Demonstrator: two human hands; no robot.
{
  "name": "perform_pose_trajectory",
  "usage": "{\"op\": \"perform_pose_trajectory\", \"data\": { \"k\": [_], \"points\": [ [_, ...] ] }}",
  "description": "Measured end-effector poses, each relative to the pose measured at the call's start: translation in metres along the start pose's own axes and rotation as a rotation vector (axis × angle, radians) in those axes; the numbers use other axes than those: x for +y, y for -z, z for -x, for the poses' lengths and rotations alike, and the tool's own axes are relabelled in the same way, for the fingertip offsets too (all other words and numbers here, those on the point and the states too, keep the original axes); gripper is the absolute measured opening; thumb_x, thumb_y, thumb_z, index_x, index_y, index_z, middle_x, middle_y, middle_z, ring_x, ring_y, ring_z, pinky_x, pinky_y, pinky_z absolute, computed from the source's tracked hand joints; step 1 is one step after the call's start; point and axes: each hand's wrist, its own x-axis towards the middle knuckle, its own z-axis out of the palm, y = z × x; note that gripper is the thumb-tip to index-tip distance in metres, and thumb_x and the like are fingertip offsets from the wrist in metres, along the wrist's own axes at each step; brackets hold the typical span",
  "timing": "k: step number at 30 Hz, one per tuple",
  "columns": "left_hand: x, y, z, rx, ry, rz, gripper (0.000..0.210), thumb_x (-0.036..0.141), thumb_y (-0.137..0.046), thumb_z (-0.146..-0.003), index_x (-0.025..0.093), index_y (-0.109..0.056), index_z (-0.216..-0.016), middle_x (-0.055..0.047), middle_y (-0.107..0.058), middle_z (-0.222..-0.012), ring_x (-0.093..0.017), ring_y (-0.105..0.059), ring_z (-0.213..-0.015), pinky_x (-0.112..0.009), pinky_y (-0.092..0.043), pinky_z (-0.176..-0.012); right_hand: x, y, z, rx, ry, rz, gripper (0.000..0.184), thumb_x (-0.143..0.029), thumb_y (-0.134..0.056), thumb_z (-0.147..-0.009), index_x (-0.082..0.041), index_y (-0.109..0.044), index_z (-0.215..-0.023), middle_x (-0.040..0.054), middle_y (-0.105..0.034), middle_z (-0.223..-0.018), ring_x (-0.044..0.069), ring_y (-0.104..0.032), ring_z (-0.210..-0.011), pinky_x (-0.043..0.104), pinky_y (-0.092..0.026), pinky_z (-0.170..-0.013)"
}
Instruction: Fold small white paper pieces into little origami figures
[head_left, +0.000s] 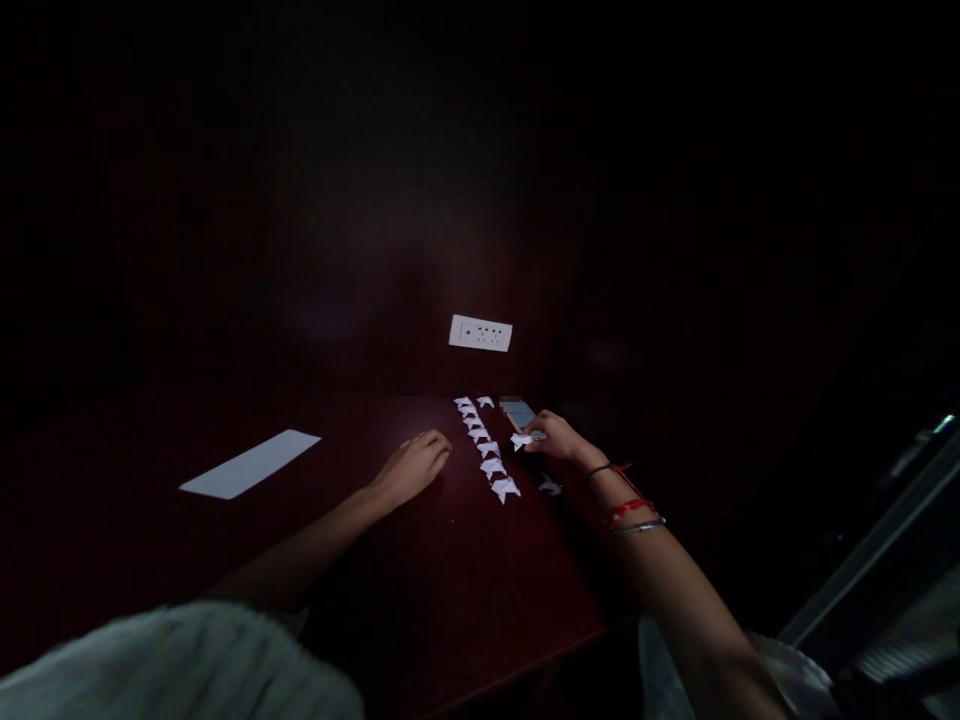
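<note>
My right hand pinches a small white folded paper piece just above the dark red table, beside the near end of a phone. To its left runs a row of several similar folded paper pieces, slanting away from me. Another folded piece lies by the far end of that row, and one more is in shadow below my right hand. My left hand rests on the table left of the row, its fingers loosely bent and holding nothing visible.
A flat white sheet of paper lies on the table at the left. A white socket panel is on the dark wall behind. The table's near edge runs along the lower right, and deep shadow hides much of the surroundings.
</note>
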Motion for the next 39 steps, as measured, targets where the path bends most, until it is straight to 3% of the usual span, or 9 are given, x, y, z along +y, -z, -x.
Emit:
{"op": "perform_pose_trajectory", "data": {
  "k": [4,8,16,30,39],
  "points": [
    [-0.023,-0.023,-0.031,0.035,0.121,-0.010,0.021,0.023,-0.033,-0.080,0.018,-0.051,-0.090,-0.003,-0.050,-0.094,-0.015,-0.048,-0.086,-0.027,-0.034,-0.079,0.023,-0.011,-0.055,-0.018,-0.069,0.101,0.033,-0.031,-0.061,-0.058,-0.019,-0.060,-0.089,0.0042,-0.052,-0.091,0.014,-0.048,-0.082,0.021,-0.035,-0.072],
    [-0.041,-0.039,-0.040,0.043,0.154,-0.049,0.021,0.022,-0.031,-0.081,0.018,-0.050,-0.089,-0.003,-0.050,-0.092,-0.014,-0.048,-0.083,-0.026,-0.035,-0.076,0.044,-0.036,-0.105,-0.047,-0.102,0.123,0.033,-0.030,-0.061,-0.059,-0.020,-0.060,-0.090,0.0048,-0.052,-0.093,0.015,-0.048,-0.085,0.021,-0.034,-0.073],
    [-0.047,-0.042,-0.041,0.011,0.188,-0.088,0.019,0.020,-0.032,-0.080,0.019,-0.050,-0.089,-0.002,-0.050,-0.091,-0.014,-0.048,-0.083,-0.025,-0.035,-0.076,0.068,-0.083,-0.165,-0.096,-0.156,0.143,0.032,-0.026,-0.062,-0.058,-0.022,-0.059,-0.090,0.0043,-0.052,-0.092,0.015,-0.047,-0.089,0.021,-0.035,-0.075],
    [-0.050,-0.044,-0.041,0.004,0.192,-0.084,0.019,0.021,-0.033,-0.080,0.018,-0.050,-0.087,-0.004,-0.050,-0.090,-0.016,-0.048,-0.080,-0.028,-0.036,-0.072,0.064,-0.106,-0.180,-0.086,-0.160,0.149,0.035,-0.029,-0.061,-0.058,-0.023,-0.058,-0.092,0.0072,-0.048,-0.096,0.019,-0.045,-0.091,0.026,-0.036,-0.074],
    [-0.049,-0.043,-0.039,0.017,0.205,-0.108,0.019,0.020,-0.033,-0.080,0.018,-0.051,-0.086,-0.004,-0.050,-0.089,-0.016,-0.049,-0.081,-0.027,-0.035,-0.074,0.042,-0.077,-0.147,0.009,-0.192,0.136,0.030,-0.026,-0.059,-0.061,-0.023,-0.058,-0.091,0.0077,-0.047,-0.098,0.021,-0.043,-0.092,0.029,-0.037,-0.071]
  ]
}}
